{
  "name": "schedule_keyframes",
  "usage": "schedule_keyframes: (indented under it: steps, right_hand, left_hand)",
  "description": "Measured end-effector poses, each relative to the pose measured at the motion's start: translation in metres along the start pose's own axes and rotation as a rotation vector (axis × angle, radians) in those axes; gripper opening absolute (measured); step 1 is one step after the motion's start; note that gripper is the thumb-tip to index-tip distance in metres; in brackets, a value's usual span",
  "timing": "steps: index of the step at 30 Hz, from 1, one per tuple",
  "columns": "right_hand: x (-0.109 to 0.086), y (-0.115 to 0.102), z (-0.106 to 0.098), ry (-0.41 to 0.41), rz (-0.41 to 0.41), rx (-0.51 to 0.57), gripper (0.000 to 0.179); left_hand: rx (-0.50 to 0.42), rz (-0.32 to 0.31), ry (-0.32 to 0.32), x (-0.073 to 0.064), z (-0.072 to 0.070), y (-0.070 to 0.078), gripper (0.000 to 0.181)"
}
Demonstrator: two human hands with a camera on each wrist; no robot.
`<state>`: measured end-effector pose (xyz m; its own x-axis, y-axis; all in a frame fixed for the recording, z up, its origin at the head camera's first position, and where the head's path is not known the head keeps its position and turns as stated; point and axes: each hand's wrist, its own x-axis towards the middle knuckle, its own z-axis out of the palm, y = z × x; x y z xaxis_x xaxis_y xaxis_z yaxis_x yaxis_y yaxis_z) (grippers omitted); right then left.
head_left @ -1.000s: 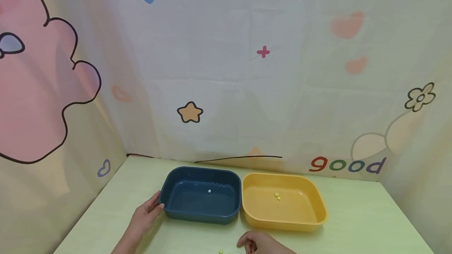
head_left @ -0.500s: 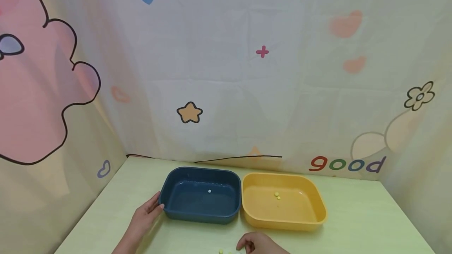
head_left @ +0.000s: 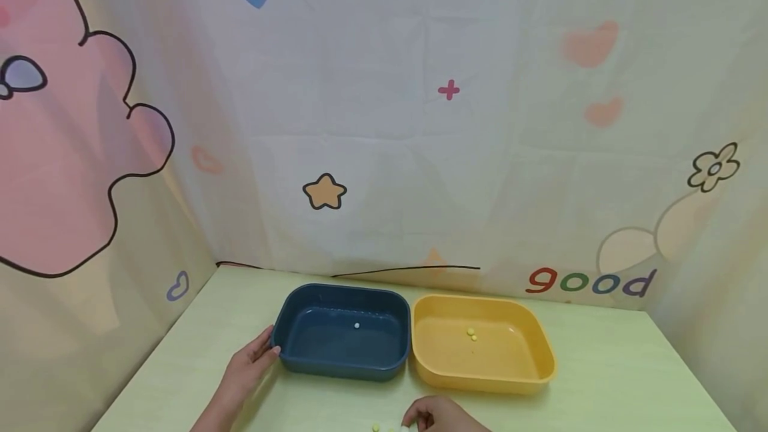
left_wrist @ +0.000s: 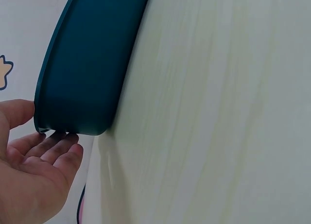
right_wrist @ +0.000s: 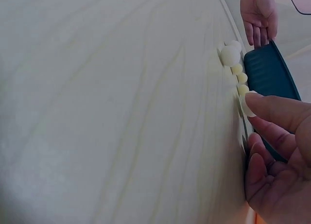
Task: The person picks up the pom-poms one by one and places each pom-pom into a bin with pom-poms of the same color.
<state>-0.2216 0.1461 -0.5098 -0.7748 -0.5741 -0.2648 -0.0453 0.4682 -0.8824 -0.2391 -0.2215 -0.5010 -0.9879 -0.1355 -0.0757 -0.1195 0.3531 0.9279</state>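
My left hand (head_left: 247, 369) holds the left end of a dark blue tray (head_left: 345, 370). In the left wrist view the thumb lies at the tray's rim and the fingers bend under it. A small white ball (head_left: 357, 326) lies in that tray. Below the trays, my right hand (head_left: 441, 413) pinches a small whitish round piece (right_wrist: 250, 104) between thumb and index finger. Beside it on the table lie several loose balls: small yellow balls (right_wrist: 242, 78) and larger white balls (right_wrist: 230, 56). Their lower part is cut off in the head view.
A yellow tray (head_left: 480, 383) stands against the blue tray's right side, with two small yellow balls (head_left: 471, 332) inside. The pale green table (head_left: 618, 365) is backed by a printed cloth (head_left: 384, 119) at the rear and sides.
The right hand has stayed nearly in place, its forearm shifting slightly left. The whitish piece now shows at its fingertips. The left hand and both trays keep their places.
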Motion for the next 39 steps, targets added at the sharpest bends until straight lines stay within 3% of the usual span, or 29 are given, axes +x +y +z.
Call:
schedule_keyframes:
  steps: [8,14,22,31,39]
  right_hand:
    - [0.0,0.001,-0.006,0.002,0.108,0.015,0.011]
    - [-0.005,-0.002,-0.007,0.057,0.093,0.033,0.012]
    - [-0.012,-0.023,-0.011,0.044,0.125,0.054,0.014]
    - [-0.014,-0.053,-0.027,0.038,-0.054,0.033,0.024]
    - [-0.013,-0.074,-0.041,0.062,-0.064,0.02,0.025]
  left_hand:
    - [-0.024,-0.002,0.002,-0.002,0.0,0.001,0.057]
    - [-0.021,0.015,0.005,-0.002,0.001,0.002,0.056]
    - [-0.025,0.01,0.018,-0.002,0.001,0.002,0.055]
    - [-0.031,0.006,0.027,-0.004,0.0,0.002,0.054]
    - [-0.031,0.028,0.025,-0.003,0.0,0.001,0.053]
